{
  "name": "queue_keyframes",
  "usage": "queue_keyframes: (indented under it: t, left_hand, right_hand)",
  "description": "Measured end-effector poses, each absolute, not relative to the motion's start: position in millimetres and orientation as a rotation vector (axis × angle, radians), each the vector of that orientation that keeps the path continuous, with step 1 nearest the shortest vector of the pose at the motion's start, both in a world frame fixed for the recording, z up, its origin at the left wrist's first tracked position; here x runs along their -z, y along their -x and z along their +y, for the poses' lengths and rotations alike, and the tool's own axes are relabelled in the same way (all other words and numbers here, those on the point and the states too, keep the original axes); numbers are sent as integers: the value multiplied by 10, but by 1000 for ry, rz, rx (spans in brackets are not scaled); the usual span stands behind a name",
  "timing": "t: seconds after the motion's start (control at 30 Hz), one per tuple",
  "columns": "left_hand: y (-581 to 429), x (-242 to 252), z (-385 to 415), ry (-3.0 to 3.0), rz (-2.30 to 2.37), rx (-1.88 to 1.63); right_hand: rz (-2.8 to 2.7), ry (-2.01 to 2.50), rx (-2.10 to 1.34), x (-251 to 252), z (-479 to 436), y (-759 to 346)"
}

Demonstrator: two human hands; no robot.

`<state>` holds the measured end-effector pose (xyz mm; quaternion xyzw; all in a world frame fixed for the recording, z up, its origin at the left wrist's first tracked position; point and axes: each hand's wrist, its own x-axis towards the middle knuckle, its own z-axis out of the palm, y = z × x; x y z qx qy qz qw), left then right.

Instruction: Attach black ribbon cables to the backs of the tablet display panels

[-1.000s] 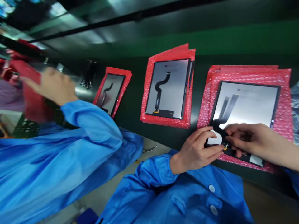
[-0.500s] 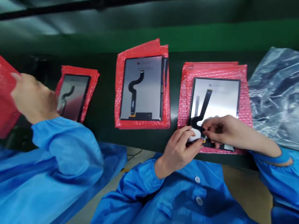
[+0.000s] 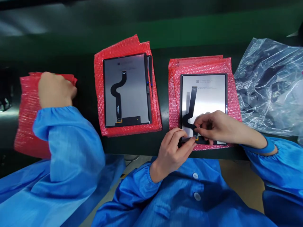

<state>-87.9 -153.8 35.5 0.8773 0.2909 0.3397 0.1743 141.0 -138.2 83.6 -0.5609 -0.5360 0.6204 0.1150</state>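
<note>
An LCD panel [image 3: 210,94] lies back side up in front of me on red bubble-wrap bags [image 3: 174,94]. A black flex cable [image 3: 193,102] curves down its silvery back to the lower edge. My right hand [image 3: 217,126] is closed, with thumb and forefinger pinching the cable near its lower end. At the panel's lower left corner, my left hand [image 3: 174,153] grips the edge, its thumb reaching to the cable's gold-coloured end. My fingers partly hide that joint.
To the left, another LCD panel [image 3: 134,97] with a flex cable rests on stacked red bubble-wrap bags [image 3: 99,82]. Farther left, a co-worker's hand [image 3: 55,90] is over a red bag [image 3: 29,123]. A clear plastic bag [image 3: 267,91] lies at the right.
The view has shifted, so the panels appear farther left. The co-worker's hand has brought a red bag over the spot where a third panel showed. My hands keep nearly the same hold.
</note>
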Motion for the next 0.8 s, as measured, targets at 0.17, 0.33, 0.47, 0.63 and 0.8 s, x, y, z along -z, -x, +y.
queue_keyframes:
  t: [0.17,0.33,0.47,0.63,0.8]
  left_hand:
    - [884,-369,-1532,-2473,835,-957]
    - [883,-370,-1527,-2478,837,-963]
    - [882,-363,-1523,-2465,841,-958]
    - [874,-367,-1500,-2405,841,-977]
    - [864,-384,-1470,-2332,862,-984]
  right_hand:
    - [-1585,1629,-1818,-843,-1370,-1411]
    - [-1594,1655,-1815,-854,-1354,-1393]
    - [-1611,1661,-1800,-860,-1349,-1388]
    - [-1608,1633,-1794,-845,-1346,-1404]
    - [-1600,1595,-1783,-790,-1352,-1417]
